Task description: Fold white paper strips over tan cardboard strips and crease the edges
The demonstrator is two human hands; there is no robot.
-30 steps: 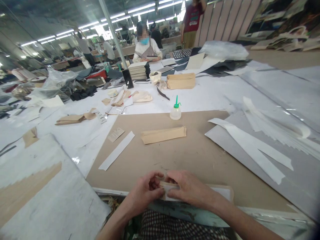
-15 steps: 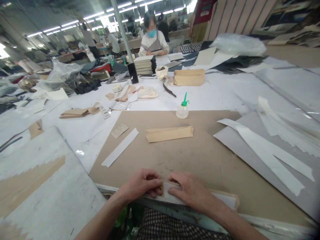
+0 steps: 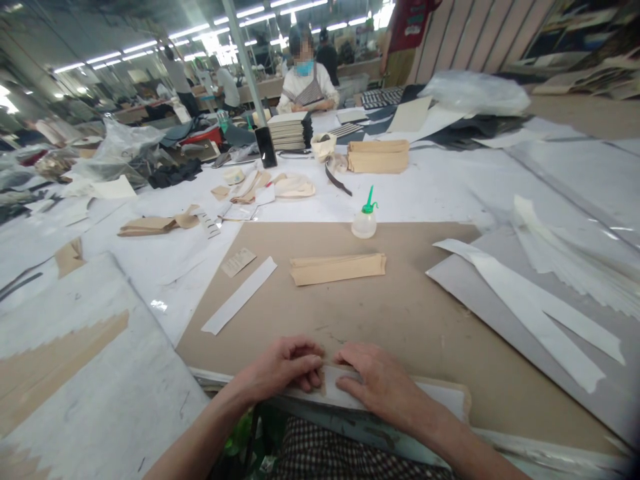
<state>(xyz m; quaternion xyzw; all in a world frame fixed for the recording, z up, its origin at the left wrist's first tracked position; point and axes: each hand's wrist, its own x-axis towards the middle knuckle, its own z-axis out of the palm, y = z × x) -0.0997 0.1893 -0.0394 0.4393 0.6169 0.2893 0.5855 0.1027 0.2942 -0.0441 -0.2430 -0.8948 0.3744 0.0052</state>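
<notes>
At the board's near edge lies a tan strip [image 3: 469,400] with a white strip [image 3: 443,395] on top of it. My left hand [image 3: 290,365] pinches the left end of the layered strip, its fingers curled and thumb pressed down. To its right, my right hand [image 3: 375,379] grips the same strip between thumb and fingers, hiding its middle. A short stretch of white shows between the two hands. Farther up the brown board [image 3: 400,313] rest a stack of tan strips [image 3: 337,269] and a single white strip [image 3: 240,297].
A clear bottle with a green spout [image 3: 365,223] stands at the board's far edge. White strips [image 3: 530,300] lie on a grey board at right. A pale sheet with tan strips [image 3: 100,360] is at left. Across the table sits a co-worker [image 3: 307,83].
The layered strip's right end has shifted slightly left. Both hands keep nearly the same grip and place.
</notes>
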